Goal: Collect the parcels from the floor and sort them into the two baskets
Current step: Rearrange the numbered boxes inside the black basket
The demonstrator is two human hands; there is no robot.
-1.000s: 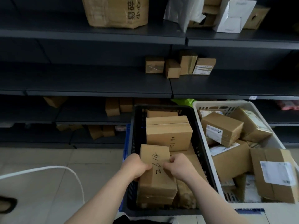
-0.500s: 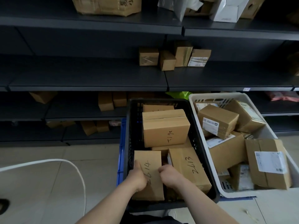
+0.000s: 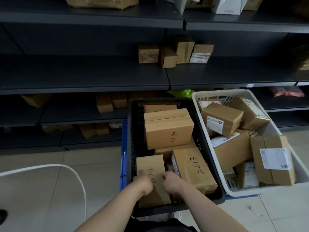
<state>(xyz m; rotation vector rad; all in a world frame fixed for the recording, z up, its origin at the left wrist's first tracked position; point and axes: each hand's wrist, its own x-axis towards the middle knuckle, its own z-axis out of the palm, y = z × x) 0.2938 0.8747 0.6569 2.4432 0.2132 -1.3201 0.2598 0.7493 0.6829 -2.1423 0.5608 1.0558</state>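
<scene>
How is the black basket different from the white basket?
The black basket is dark; the white basket is pale. Boxes in the black basket bear handwritten numbers; those in the white basket carry printed labels. The left hand and right hand grip the 2614 box in the black basket; none touches the white basket. Both hold brown cardboard boxes.

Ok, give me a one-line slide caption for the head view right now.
Left hand and right hand grip the 2614 parcel in the black basket, white basket alongside.
</scene>
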